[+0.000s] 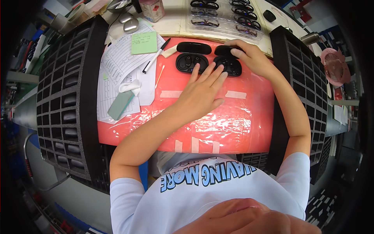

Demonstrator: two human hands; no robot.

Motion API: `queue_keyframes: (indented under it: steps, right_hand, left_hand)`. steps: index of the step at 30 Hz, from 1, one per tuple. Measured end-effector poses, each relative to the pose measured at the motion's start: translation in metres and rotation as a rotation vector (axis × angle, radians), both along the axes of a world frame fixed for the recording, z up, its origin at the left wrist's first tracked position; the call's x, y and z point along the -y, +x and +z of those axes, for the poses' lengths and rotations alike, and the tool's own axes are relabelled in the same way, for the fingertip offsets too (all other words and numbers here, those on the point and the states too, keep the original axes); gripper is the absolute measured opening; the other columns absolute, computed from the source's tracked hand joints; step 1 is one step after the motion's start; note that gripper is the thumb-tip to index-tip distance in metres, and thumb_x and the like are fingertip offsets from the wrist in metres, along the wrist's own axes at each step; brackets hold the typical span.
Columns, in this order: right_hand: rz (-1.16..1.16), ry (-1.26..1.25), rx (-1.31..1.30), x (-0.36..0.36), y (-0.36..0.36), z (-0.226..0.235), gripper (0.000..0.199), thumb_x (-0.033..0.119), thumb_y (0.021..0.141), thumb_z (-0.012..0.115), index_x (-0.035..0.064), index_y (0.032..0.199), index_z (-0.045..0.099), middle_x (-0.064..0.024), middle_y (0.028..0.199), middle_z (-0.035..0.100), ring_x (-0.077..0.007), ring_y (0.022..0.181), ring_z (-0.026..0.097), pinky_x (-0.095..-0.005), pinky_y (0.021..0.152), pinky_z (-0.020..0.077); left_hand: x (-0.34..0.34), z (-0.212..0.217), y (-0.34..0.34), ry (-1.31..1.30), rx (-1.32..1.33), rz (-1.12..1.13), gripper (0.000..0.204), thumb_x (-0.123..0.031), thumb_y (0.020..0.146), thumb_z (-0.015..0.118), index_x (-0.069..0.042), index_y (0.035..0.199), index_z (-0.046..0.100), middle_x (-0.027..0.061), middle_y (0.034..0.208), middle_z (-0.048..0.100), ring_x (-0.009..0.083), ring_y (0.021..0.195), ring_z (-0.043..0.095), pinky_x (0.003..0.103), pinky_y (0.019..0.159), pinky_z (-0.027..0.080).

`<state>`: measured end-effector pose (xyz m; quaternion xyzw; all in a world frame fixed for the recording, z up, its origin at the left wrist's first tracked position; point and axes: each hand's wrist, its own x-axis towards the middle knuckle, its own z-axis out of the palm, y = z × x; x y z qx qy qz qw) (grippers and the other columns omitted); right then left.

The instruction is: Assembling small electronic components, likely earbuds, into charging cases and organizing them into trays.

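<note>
Two black earbud cases lie side by side on the red mat (175,132), lids raised. In the left earbud case (186,63), dark earbuds sit in their wells. My left hand (200,93) reaches across with its fingers stretched out, the tips at the near edges of both cases. Part of the right earbud case (233,67) is covered by those fingers. Around that case's raised lid (223,50), my right hand (253,58) is curled, its fingers behind and thumb in front.
Black foam trays with compartments, one left (62,101) and one right (302,93), flank the mat. A clear tray (224,27) holds several black looped earpieces at the back. Papers (122,62), a green notepad (144,43), a marker (152,60), a cotton swab (159,76) and a teal block (120,106) lie left.
</note>
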<state>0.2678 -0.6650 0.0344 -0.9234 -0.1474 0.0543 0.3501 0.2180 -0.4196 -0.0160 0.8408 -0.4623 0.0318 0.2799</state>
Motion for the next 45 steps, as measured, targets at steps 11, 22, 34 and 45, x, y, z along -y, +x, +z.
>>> queue_keyframes:
  steps: [11, 22, 34, 45]
  right_hand:
    - [-0.218, -0.492, 0.485, 0.071, 0.051, 0.012, 0.031, 0.02, 0.092, 0.059, 0.0087, 0.121, 0.058, -0.0166, 0.103, 0.059, -0.0336, 0.096, 0.059, -0.0379, 0.086, 0.0462]
    - [-0.233, -0.125, 0.144, 0.098, 0.078, 0.007, 0.028, 0.01, 0.091, 0.057, 0.0016, 0.117, 0.059, -0.0086, 0.102, 0.064, -0.017, 0.094, 0.058, -0.0279, 0.087, 0.0448]
    - [0.001, 0.241, -0.208, 0.021, -0.016, 0.055, 0.021, 0.027, 0.099, 0.05, 0.0089, 0.106, 0.059, 0.0053, 0.082, 0.053, -0.0018, 0.07, 0.047, -0.0182, 0.061, 0.0387]
    - [0.127, 0.208, -0.518, -0.023, -0.071, 0.025, 0.01, 0.009, 0.092, 0.057, 0.0015, 0.098, 0.058, 0.0, 0.08, 0.058, -0.0065, 0.069, 0.053, -0.0224, 0.062, 0.0437]
  left_hand:
    - [0.001, -0.008, 0.001, 0.082, 0.098, 0.021, 0.066, -0.034, 0.082, 0.067, 0.001, 0.135, 0.048, 0.0195, 0.146, 0.038, 0.0336, 0.14, 0.03, 0.064, 0.112, 0.012]
    - [0.004, -0.006, -0.003, -0.278, 0.045, -0.046, 0.032, -0.02, 0.078, 0.069, -0.007, 0.107, 0.064, 0.0151, 0.117, 0.056, 0.0348, 0.126, 0.043, 0.064, 0.11, 0.019]
    - [-0.002, 0.017, 0.008, -0.677, -0.171, 0.14, 0.039, -0.014, 0.081, 0.067, -0.004, 0.117, 0.057, 0.0143, 0.112, 0.058, 0.0333, 0.11, 0.052, 0.041, 0.093, 0.044]
    - [0.004, 0.012, -0.005, -0.39, -0.757, 0.021, 0.017, -0.008, 0.085, 0.065, -0.006, 0.102, 0.063, 0.0071, 0.088, 0.067, 0.0145, 0.078, 0.064, 0.028, 0.07, 0.052]
